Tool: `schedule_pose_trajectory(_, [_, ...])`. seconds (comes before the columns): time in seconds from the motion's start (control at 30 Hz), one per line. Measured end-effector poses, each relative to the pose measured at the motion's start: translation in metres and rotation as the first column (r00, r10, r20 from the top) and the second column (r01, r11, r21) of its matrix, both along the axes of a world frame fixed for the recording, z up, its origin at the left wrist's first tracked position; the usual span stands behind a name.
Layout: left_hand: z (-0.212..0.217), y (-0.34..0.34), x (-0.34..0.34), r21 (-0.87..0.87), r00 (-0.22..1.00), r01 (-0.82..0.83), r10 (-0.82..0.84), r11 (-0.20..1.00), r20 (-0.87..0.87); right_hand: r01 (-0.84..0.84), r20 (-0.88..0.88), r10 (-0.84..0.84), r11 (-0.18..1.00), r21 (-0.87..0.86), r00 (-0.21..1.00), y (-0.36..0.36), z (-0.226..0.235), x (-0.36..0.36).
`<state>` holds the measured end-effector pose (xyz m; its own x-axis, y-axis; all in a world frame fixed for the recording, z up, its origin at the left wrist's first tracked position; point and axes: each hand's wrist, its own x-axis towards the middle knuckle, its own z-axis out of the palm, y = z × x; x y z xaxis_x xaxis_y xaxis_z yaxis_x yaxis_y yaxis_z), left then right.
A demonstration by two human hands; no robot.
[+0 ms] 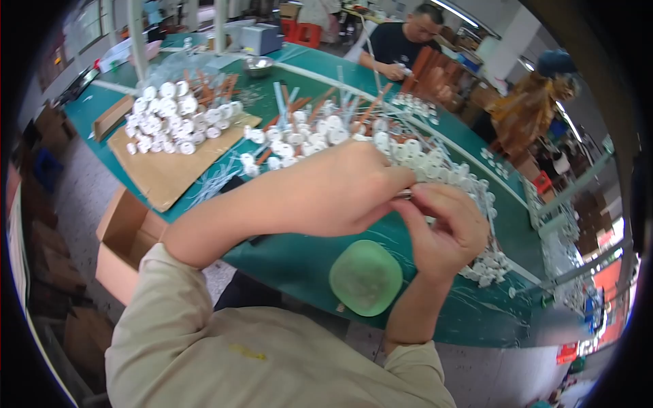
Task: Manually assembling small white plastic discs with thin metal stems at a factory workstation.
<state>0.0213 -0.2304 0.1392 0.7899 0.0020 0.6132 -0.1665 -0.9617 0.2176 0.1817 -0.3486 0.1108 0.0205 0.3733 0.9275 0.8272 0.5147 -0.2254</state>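
Note:
My left hand (343,190) reaches in over the green bench, back of the hand up, with its fingers closed. Its fingertips meet those of my right hand (452,228), which is pinched closed. Between them shows a small shiny metal piece (404,194); my fingers hide most of it, so its kind cannot be told. Below the hands stands a translucent green tub (367,245) with small, blurred contents. Just beyond the hands lies a wide heap of white round-headed parts (326,129) with pale wires and brown strips among them.
More white round parts (166,122) are stacked on a cardboard sheet (153,173) at the left. An open cardboard box (126,238) stands by the bench's left edge. Farther back are a metal bowl (258,64) and a person in black (388,44) working across the bench.

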Motion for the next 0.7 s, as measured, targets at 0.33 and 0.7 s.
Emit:
schedule_pose_trajectory(0.33, [-0.048,0.132,-0.07,0.174,0.78,-0.571,0.596,0.802,-0.191,-0.098,-0.21,0.12,0.989,0.113,0.97,-0.024,0.006,0.009])
schedule_pose_trajectory(0.7, [-0.068,0.264,-0.162,0.299,0.535,-0.745,0.801,0.597,-0.269,0.006,-0.122,-0.002,1.0,0.028,0.992,-0.027,0.007,0.027])
